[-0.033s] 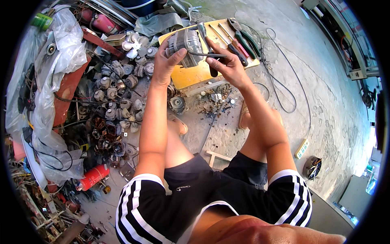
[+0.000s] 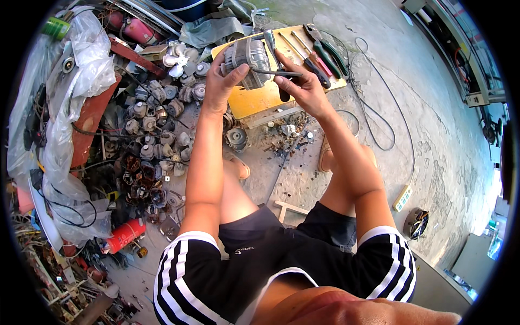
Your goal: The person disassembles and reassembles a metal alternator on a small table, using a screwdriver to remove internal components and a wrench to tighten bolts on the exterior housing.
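Above a yellow board, my left hand is closed round a grey ribbed metal motor, its thumb on the near side. A black cable runs from the motor across to my right hand. That hand closes on the cable, with the index finger stretched along the motor's right side. Partly hidden behind the right hand lies a hammer with a dark handle. Further right on the board are two screwdrivers, one black-handled and one pink-handled, and green-handled cutters.
A heap of small motors covers the floor at left, beside plastic sheeting and a red cylinder. Debris lies before the board. At right are a loose cable, a power strip and a round tin.
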The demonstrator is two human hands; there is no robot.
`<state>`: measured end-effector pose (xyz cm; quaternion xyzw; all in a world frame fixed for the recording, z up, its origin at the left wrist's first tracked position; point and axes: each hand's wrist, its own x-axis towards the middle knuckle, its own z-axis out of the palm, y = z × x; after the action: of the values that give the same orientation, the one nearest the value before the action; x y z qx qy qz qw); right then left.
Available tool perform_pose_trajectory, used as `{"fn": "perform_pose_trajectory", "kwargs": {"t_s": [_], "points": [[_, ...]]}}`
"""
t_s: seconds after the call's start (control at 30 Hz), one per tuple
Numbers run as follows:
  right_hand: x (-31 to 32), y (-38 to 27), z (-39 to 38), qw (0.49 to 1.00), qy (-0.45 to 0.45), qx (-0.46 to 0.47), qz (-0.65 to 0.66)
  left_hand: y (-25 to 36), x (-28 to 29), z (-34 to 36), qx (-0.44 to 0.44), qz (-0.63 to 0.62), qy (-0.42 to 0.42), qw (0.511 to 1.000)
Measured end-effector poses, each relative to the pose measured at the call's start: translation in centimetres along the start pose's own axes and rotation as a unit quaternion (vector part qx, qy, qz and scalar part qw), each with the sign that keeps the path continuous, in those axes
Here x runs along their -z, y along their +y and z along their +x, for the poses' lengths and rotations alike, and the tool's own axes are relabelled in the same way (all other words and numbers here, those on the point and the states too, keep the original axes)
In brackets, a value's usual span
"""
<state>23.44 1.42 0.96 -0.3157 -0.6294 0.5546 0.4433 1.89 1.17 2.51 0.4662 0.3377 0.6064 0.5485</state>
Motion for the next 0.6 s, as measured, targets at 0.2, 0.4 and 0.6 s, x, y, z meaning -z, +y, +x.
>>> {"fn": "perform_pose_trajectory", "kwargs": {"t_s": [0.2,0.4,0.6], "points": [[0.2,1.2,0.4,0.993,0.022,0.065,-0.093,-0.7,0.7,0.2,0.016,-0.038,-0.001,0.999],[0.7,1.2,0.8,0.959,0.041,0.152,-0.234,-1.0,1.2,-0.2,0.092,-0.137,0.048,0.985],[1.6,0.7,0.8,0.914,0.088,0.205,-0.339,-0.5,1.2,0.1,0.135,-0.242,0.056,0.959]]}}
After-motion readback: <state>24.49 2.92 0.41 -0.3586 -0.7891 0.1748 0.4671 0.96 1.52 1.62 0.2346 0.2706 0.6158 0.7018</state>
